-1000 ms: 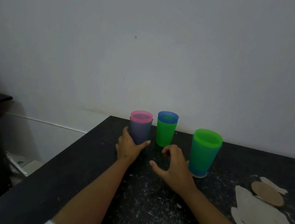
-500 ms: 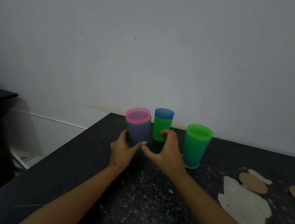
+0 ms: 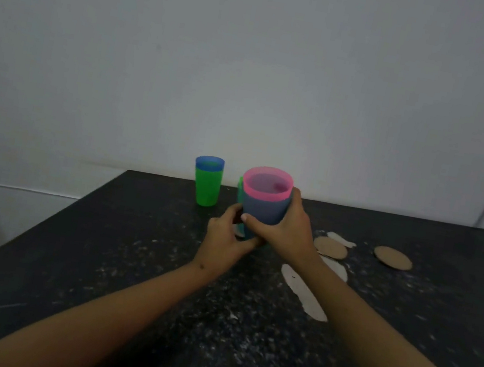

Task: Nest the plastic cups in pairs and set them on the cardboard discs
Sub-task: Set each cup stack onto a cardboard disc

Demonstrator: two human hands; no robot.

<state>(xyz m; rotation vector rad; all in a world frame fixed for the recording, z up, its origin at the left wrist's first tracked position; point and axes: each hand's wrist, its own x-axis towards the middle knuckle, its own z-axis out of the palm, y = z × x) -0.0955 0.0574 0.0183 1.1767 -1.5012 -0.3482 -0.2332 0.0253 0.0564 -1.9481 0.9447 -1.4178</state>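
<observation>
A pink cup nested in a blue cup (image 3: 264,208) is lifted off the black table (image 3: 138,262). My right hand (image 3: 285,232) grips its side, and my left hand (image 3: 226,240) curls around its base. Directly behind it, mostly hidden, stands a green cup nested in a teal one (image 3: 239,191). A blue cup nested in a green cup (image 3: 206,185) stands at the back left. Two bare cardboard discs lie to the right, the near disc (image 3: 330,247) and the far disc (image 3: 393,257).
Pale worn patches (image 3: 302,292) mark the tabletop near my right forearm. A white wall rises right behind the table's far edge. The table's left edge drops to a pale floor.
My right hand has closed on the pink-and-blue pair, which has moved from the left to in front of the green-and-teal pair. The view has swung right, showing both discs.
</observation>
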